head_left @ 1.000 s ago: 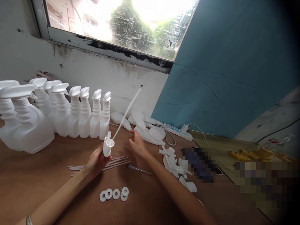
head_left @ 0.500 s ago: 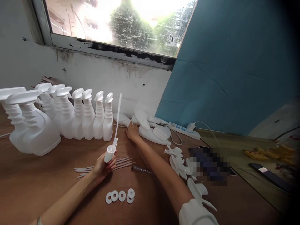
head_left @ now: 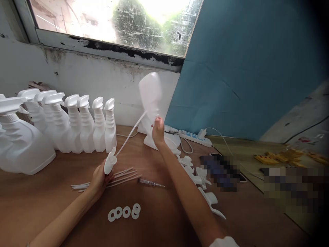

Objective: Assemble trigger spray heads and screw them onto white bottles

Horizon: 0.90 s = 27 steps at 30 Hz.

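My left hand (head_left: 99, 178) is closed round a white spray head (head_left: 110, 164), from which a thin white dip tube (head_left: 131, 133) slants up to the right. Held upside down by its neck, a white plastic bottle (head_left: 150, 91) is in my right hand (head_left: 158, 129), raised in front of the wall and slightly blurred. The upper end of the tube is close to the bottle's neck; I cannot tell whether they touch. Below the left hand lie several white washers (head_left: 126, 212), and loose white tubes (head_left: 123, 175) lie behind its fingers.
Assembled spray bottles (head_left: 84, 127) stand in a row at the left. More bottles (head_left: 151, 141) lie near the wall beside a power strip (head_left: 195, 137). A screwdriver (head_left: 151, 182) lies mid-table. Spray heads (head_left: 202, 176) and a blurred-out phone (head_left: 223, 173) are at the right.
My right hand has picked up a bottle from the pile by the wall and raised it upside down. The tube in the spray head now leans further right. The view has shifted slightly.
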Each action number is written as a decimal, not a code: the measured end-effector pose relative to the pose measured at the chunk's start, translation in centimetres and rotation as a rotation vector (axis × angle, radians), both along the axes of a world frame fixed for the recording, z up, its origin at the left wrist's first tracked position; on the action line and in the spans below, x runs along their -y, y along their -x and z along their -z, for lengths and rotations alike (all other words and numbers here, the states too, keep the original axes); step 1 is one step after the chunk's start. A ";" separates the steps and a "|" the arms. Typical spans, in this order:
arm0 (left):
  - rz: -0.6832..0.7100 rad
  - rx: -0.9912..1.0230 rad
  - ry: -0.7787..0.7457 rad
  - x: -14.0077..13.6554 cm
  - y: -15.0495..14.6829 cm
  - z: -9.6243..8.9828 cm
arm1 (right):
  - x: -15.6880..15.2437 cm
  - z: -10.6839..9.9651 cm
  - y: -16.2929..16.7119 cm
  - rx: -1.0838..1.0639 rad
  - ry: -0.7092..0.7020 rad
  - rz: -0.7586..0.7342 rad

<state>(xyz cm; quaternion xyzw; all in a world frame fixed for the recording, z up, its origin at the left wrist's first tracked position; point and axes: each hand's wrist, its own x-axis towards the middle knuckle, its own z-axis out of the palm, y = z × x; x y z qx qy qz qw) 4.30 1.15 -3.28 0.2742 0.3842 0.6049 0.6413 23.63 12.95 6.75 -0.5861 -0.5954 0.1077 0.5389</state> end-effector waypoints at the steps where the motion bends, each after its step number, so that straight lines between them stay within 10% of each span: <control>1: -0.030 -0.026 -0.005 -0.1 0.0 0.0 | 0.9 -1.3 -0.7 -0.121 -0.040 -0.009; 2: -0.059 -0.053 -0.010 -0.2 0.0 0.0 | 1.8 -2.4 -1.3 -0.468 -0.139 -0.123; 8: -0.204 -0.181 -0.023 -0.5 0.2 -0.1 | 7.4 -6.1 -4.0 -1.035 -0.310 -0.460; 27: -0.250 -0.202 -0.081 -0.2 0.3 -0.9 | 9.8 -3.2 -0.1 -0.928 -0.269 -0.623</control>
